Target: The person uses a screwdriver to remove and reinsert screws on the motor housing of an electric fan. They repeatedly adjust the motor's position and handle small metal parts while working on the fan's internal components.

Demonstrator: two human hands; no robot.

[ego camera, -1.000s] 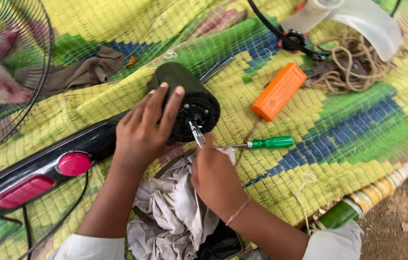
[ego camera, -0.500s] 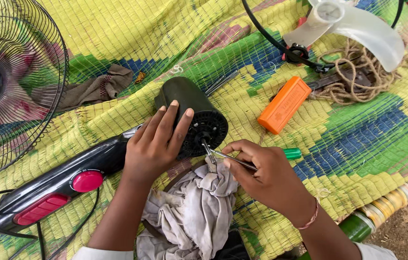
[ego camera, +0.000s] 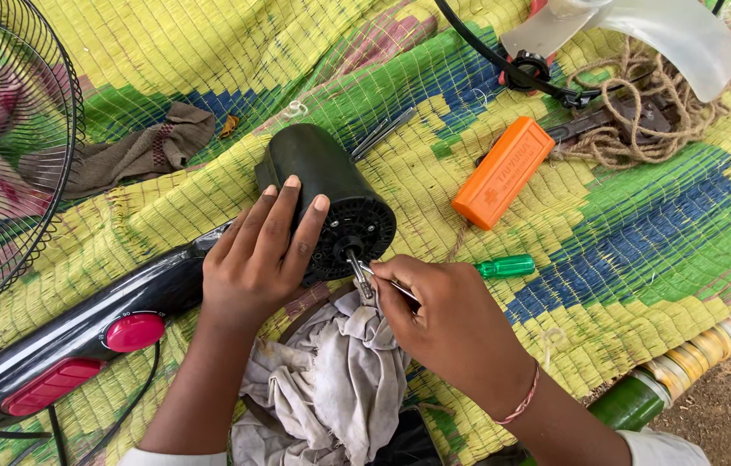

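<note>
My left hand [ego camera: 253,259] rests on the black cylindrical fan motor [ego camera: 322,168], fingers spread over its side next to the vented front face. The short metal shaft [ego camera: 355,263] sticks out of that face. My right hand [ego camera: 456,332] pinches a thin metal tool [ego camera: 383,280] whose tip touches the shaft. A crumpled grey cloth [ego camera: 331,388] lies under both hands. Behind my right hand a green screwdriver handle [ego camera: 508,266] lies on the mat, its shaft hidden by the hand.
The black fan body with red buttons [ego camera: 81,332] runs to the lower left. A wire fan guard [ego camera: 3,147] lies far left, a brown rag [ego camera: 137,151] beside it. An orange box [ego camera: 504,173], coiled rope [ego camera: 642,112] and a translucent fan blade [ego camera: 642,30] lie at upper right on the woven mat [ego camera: 642,259].
My right hand has moved from below the motor to its right side, now covering the screwdriver's shaft, with the thin tool at the motor shaft. My left hand stays on the motor.
</note>
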